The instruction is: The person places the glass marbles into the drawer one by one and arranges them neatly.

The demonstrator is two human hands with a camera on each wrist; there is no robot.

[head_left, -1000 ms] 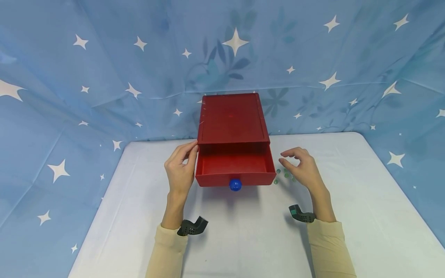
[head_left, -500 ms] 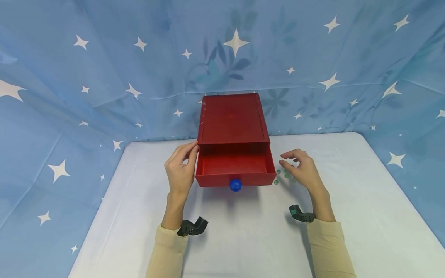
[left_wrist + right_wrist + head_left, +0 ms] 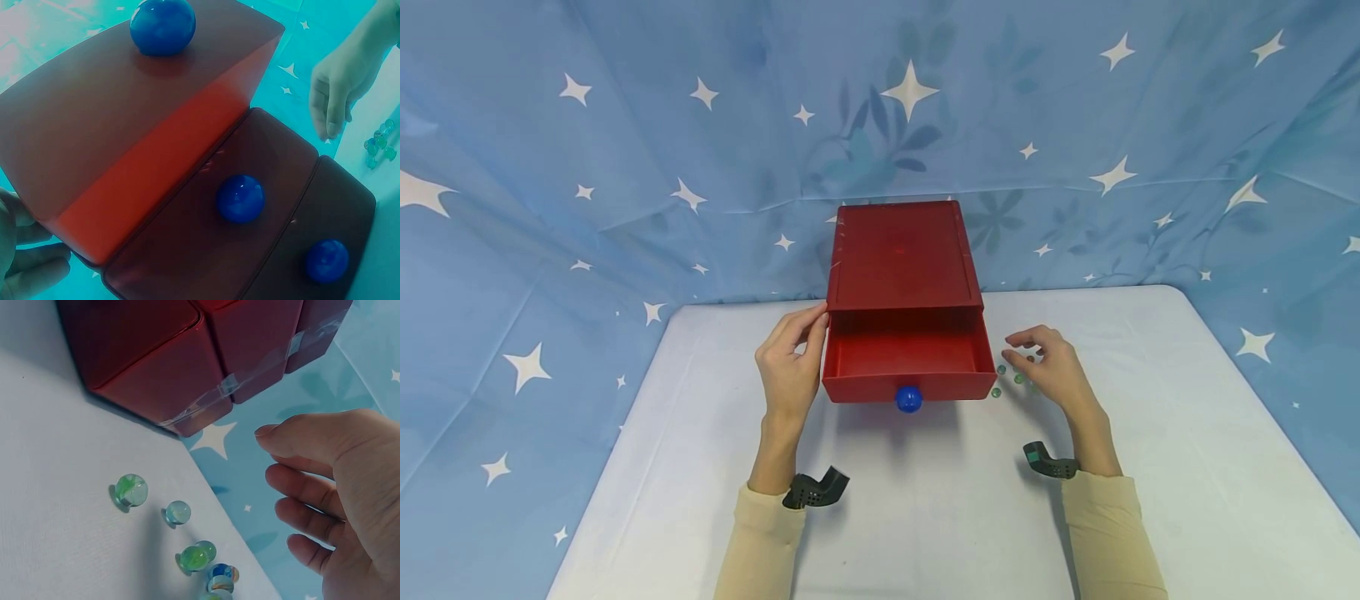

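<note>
A red drawer cabinet (image 3: pixel 904 257) with a stack of drawers stands at the middle of the table; its top drawer (image 3: pixel 910 387) is pulled out. The inside of that drawer, seen from above, holds nothing visible. Blue round knobs (image 3: pixel 240 199) sit on the drawer fronts. My left hand (image 3: pixel 792 358) rests its fingertips against the cabinet's left side, by the front upper edge. Right of the cabinet, my right hand (image 3: pixel 1051 367) hovers with loosely bent fingers, thumb apart from them, holding nothing. Several glass marbles (image 3: pixel 131 490), mostly green, lie on the table below it.
The cabinet stands on a white-covered table (image 3: pixel 895 517), near its back edge. A blue curtain (image 3: pixel 662 125) with white stars hangs behind and to the sides. Clear tape (image 3: pixel 206 403) runs along the cabinet's side in the right wrist view.
My right hand has sunk slightly, and its thumb and fingertips have come a little nearer to each other. The left hand, cabinet and drawer stay where they were.
</note>
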